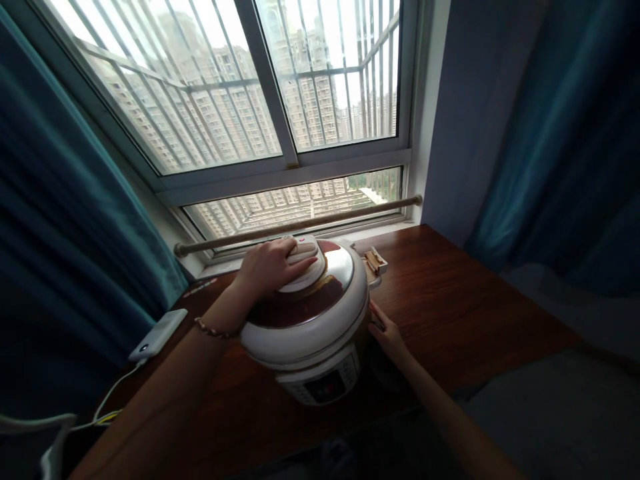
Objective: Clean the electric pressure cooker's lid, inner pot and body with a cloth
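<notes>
A white electric pressure cooker (305,347) stands on the wooden table, with a control panel (326,387) low on its front. On top is its round lid (345,270), glossy reddish-brown inside a white rim. My left hand (263,270) is closed over the lid's raised white handle (304,251), thumb along the near side and fingers partly hidden behind it. Low against the cooker's right side rests my right hand (389,339), its visible fingers stretched out along the wall. The lid sits on the body.
Behind the dark wooden table (460,300) are a barred window and a horizontal rail (310,223). A white power bank (159,335) with a cable (117,383) lies at the left. A small white-and-brown part (375,260) juts out behind the cooker. Blue curtains (65,200) hang at both sides.
</notes>
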Available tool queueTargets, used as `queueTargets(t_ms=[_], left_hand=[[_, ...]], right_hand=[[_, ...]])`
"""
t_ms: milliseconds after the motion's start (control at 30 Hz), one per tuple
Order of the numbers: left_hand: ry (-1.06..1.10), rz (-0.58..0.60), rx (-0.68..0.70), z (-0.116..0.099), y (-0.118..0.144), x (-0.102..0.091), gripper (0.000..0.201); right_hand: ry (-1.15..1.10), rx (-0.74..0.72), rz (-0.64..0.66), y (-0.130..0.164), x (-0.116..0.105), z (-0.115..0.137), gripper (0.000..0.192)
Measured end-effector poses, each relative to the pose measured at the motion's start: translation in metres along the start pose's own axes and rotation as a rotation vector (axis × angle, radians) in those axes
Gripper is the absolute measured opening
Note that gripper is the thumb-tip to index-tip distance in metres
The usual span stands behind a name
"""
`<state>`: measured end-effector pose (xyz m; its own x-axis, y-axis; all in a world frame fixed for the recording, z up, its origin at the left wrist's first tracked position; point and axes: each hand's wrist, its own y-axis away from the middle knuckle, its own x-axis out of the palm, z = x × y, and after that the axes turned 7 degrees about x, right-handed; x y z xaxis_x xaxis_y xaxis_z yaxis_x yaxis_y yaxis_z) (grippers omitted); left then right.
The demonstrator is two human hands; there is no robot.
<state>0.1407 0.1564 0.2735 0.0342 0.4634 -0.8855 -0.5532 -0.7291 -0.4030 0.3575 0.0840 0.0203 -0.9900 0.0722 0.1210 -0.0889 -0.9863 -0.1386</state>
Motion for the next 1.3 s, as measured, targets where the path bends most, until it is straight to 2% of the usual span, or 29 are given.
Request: queueTargets(t_ms=[367,633,867,1100,1300], left_hand=[[-0.016,-0.053,-0.029,0.003,0.009,0.002,0.06],[0.062,-0.053,0.113,0.01,0.0,0.005,0.058],[0.0,-0.088,0.015,-0.002,0.006,0.003,0.065],[0.075,-0.102,0.023,0.004,0.008,0.006,0.065],[0.116,-0.073,-0.003,-0.002,0.008,0.001,0.063]], right_hand=[[0.059,0.0,-0.016,-0.002,-0.003,-0.013,0.067],[0.069,-0.014,-0.008,-0.001,-0.002,-0.011,0.071],[0.072,0.005,0.014,-0.003,-0.003,-0.017,0.073],[0.085,0.014,0.039,-0.002,-0.004,-0.009,0.075],[0.16,0.02,0.044,-0.003,-0.005,-0.01,0.074]])
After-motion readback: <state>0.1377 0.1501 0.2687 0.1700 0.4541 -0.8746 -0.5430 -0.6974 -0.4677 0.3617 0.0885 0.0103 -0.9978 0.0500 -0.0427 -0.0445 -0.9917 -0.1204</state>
